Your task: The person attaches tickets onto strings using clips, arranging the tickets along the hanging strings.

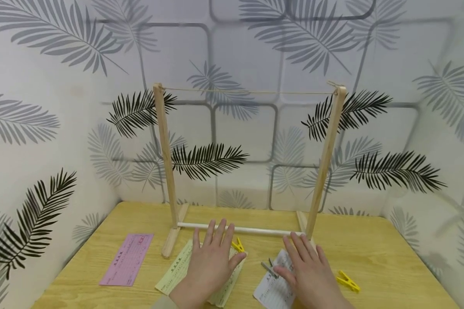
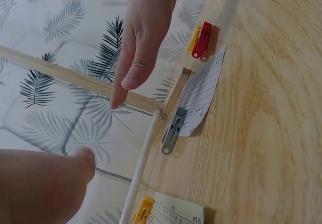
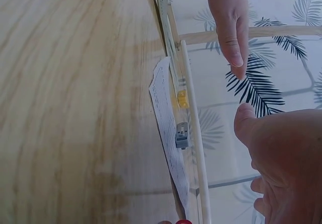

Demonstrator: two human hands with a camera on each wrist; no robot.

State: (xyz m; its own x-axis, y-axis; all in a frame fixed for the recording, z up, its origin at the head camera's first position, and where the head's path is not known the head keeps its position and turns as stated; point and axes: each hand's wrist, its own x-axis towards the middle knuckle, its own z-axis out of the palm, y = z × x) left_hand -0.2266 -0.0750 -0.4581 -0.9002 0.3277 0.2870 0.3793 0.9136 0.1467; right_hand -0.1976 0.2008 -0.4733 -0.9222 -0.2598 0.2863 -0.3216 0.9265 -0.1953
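My left hand (image 1: 213,262) is held palm down with fingers straight above a pale yellow-green paper slip (image 1: 173,274), partly covering it. A yellow clothespin (image 1: 238,245) sits at that slip's far end. Likewise flat and straight-fingered, my right hand (image 1: 311,274) hovers over a white slip (image 1: 266,294), hiding its right part. A grey clothespin (image 1: 270,269) is on the white slip, near the right thumb. Both wrist views show the hands raised off the table, holding nothing. To the right lies another yellow clothespin (image 1: 348,282); beside it, a red clothespin (image 2: 202,41) appears in the left wrist view.
A wooden frame stands behind the hands, with a left post (image 1: 165,159), a right post (image 1: 326,163) and a white bottom rod (image 1: 251,231). A thin string (image 1: 247,92) spans the post tops. A pink slip (image 1: 124,262) lies at left on the table (image 1: 89,262).
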